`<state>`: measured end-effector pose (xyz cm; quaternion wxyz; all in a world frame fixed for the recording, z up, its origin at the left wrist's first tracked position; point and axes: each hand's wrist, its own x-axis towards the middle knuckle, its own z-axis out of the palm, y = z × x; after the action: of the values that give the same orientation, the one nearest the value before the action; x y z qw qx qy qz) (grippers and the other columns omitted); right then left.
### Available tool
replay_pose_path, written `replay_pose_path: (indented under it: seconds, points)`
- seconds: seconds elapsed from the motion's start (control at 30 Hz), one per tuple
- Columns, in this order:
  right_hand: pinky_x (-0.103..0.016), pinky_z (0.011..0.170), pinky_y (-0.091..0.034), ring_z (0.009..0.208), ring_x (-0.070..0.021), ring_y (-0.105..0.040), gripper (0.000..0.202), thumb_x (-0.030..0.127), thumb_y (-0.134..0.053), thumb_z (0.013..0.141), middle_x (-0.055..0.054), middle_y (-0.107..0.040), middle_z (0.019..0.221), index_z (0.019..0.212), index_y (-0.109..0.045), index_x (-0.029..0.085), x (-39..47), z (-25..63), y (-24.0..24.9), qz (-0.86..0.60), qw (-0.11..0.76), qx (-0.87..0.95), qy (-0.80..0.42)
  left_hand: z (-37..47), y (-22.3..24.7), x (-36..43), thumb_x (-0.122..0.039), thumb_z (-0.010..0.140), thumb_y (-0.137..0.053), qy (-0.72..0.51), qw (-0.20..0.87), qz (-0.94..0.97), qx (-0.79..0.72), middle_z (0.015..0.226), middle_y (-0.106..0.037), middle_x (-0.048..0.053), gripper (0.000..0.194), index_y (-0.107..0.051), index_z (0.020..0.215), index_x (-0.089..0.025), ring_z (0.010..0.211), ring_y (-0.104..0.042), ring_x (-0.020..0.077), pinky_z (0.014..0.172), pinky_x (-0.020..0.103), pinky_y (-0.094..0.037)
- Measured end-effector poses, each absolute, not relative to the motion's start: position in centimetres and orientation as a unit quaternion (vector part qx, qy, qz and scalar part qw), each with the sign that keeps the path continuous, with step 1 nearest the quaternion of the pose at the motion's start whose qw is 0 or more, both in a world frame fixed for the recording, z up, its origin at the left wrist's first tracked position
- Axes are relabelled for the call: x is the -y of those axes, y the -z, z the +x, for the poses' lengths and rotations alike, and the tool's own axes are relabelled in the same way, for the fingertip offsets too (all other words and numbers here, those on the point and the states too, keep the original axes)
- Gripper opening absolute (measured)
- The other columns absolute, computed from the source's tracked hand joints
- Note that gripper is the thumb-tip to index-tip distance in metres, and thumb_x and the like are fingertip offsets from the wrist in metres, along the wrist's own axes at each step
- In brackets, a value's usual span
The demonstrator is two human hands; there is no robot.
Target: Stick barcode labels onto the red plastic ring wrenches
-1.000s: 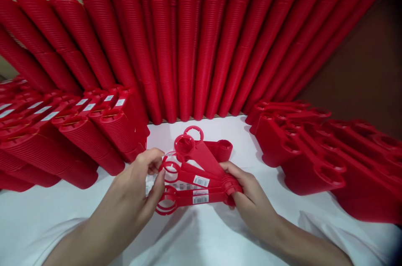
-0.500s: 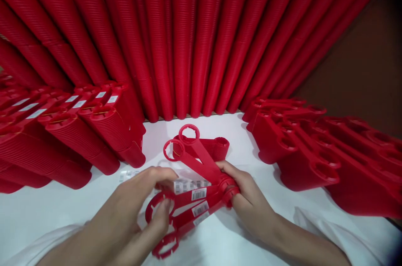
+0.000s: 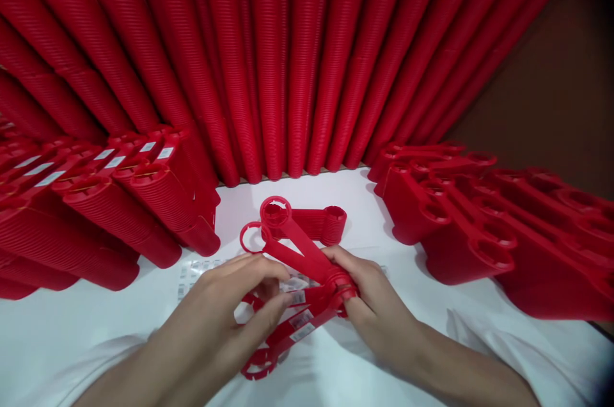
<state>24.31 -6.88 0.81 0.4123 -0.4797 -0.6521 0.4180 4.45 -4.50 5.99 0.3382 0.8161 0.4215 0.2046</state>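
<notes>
My right hand (image 3: 377,292) grips several flat red plastic pieces with ring ends at their stacked rings. The pieces fan out to the left. Two upper arms (image 3: 303,242) point away from me, and lower ones carry white barcode labels (image 3: 302,325). My left hand (image 3: 235,304) is curled round the lower fan, its thumb tip against a labelled red piece (image 3: 314,296); its other fingertips are partly hidden. Behind the fan, a short stack of the same red pieces (image 3: 309,223) lies on the white surface. A clear sheet of barcode labels (image 3: 192,272) is under my hands.
Tall ribbed red stacks (image 3: 273,74) lean in a row at the back. Banded stacks with labels (image 3: 158,202) stand on the left, and more red stacks (image 3: 460,234) stand on the right. A brown panel (image 3: 542,87) is at the right rear.
My left hand has moved right along the lower pieces, its thumb shifting from a ring end to a label. The fanned pieces have shifted slightly left in view, still in my right hand.
</notes>
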Motion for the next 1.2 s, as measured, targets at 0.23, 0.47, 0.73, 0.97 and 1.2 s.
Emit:
replay_pose_path:
  seconds: [0.23, 0.47, 0.73, 0.97, 1.2]
  points:
    - [-0.025, 0.059, -0.042, 0.065, -0.0137, -0.054, 0.029, 0.006, -0.034, 0.064, -0.002, -0.061, 0.075, 0.082, -0.053, 0.018, 7.2, 24.1, -1.0, -0.466, 0.433, 0.634, -0.44, 5.4, -4.8, 4.4, -0.039, 0.086, -0.048, -0.235, 0.494, 0.704, -0.453, 0.046, -0.052, -0.005, 0.025, -0.06, 0.08, -0.018, 0.044, -0.048, 0.0098, 0.045, 0.02, -0.036]
    - [-0.026, 0.062, -0.043, 0.067, -0.0141, -0.055, 0.032, 0.005, -0.033, 0.064, -0.002, -0.061, 0.078, 0.085, -0.054, 0.018, 7.3, 24.2, -1.1, -0.459, 0.446, 0.631, -0.438, 5.6, -4.9, 4.5, -0.037, 0.085, -0.051, -0.241, 0.512, 0.673, -0.476, 0.045, -0.053, -0.006, 0.021, -0.06, 0.084, -0.018, 0.044, -0.048, 0.009, 0.046, 0.02, -0.034]
    - [-0.025, 0.056, -0.042, 0.063, -0.0129, -0.053, 0.034, 0.007, -0.034, 0.067, -0.001, -0.061, 0.077, 0.089, -0.057, 0.017, 7.4, 24.2, -1.1, -0.456, 0.442, 0.638, -0.436, 5.3, -4.4, 4.0, -0.036, 0.086, -0.05, -0.234, 0.51, 0.69, -0.457, 0.046, -0.053, -0.006, 0.021, -0.059, 0.086, -0.018, 0.045, -0.048, 0.0091, 0.047, 0.02, -0.035]
    - [-0.026, 0.055, -0.041, 0.061, -0.0138, -0.053, 0.03, 0.008, -0.034, 0.067, 0.0, -0.058, 0.071, 0.086, -0.056, 0.018, 7.4, 24.2, -1.0, -0.459, 0.437, 0.649, -0.422, 5.2, -4.2, 4.1, -0.038, 0.088, -0.047, -0.224, 0.493, 0.707, -0.455, 0.048, -0.051, -0.006, 0.023, -0.059, 0.087, -0.018, 0.046, -0.047, 0.009, 0.047, 0.02, -0.037]
    - [-0.026, 0.06, -0.043, 0.065, -0.0138, -0.054, 0.036, 0.006, -0.033, 0.065, -0.001, -0.061, 0.077, 0.089, -0.056, 0.018, 7.5, 24.3, -1.0, -0.449, 0.441, 0.654, -0.42, 5.1, -3.8, 4.7, -0.033, 0.09, -0.043, -0.19, 0.356, 0.79, -0.461, 0.055, -0.055, -0.006, 0.024, -0.061, 0.1, -0.022, 0.051, -0.051, 0.0101, 0.05, 0.019, -0.04]
